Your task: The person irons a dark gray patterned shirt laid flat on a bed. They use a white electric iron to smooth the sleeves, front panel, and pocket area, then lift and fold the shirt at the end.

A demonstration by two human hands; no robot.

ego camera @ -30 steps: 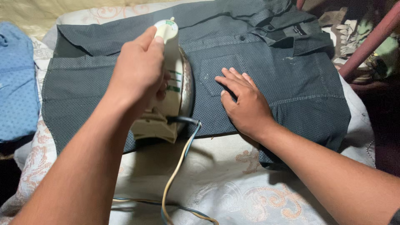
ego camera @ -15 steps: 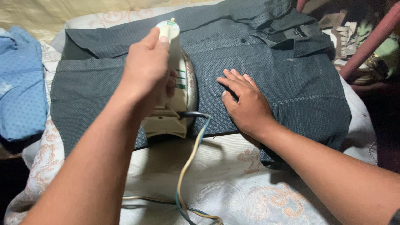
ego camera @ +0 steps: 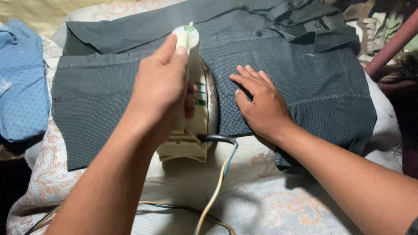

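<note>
A dark grey dotted shirt lies spread flat on a white patterned cloth. My left hand grips the handle of a cream electric iron, which rests on the shirt's middle near its lower hem. My right hand lies flat, fingers spread, on the shirt just right of the iron, below the chest pocket. The iron's cord trails toward me over the cloth.
The white patterned cloth covers the surface under the shirt. A blue garment lies at the left edge. A dark red pole slants across the upper right corner, with clutter behind it.
The iron and my left hand stay over the same part of the shirt. My right hand keeps pressing flat beside it. The view has shifted slightly.
</note>
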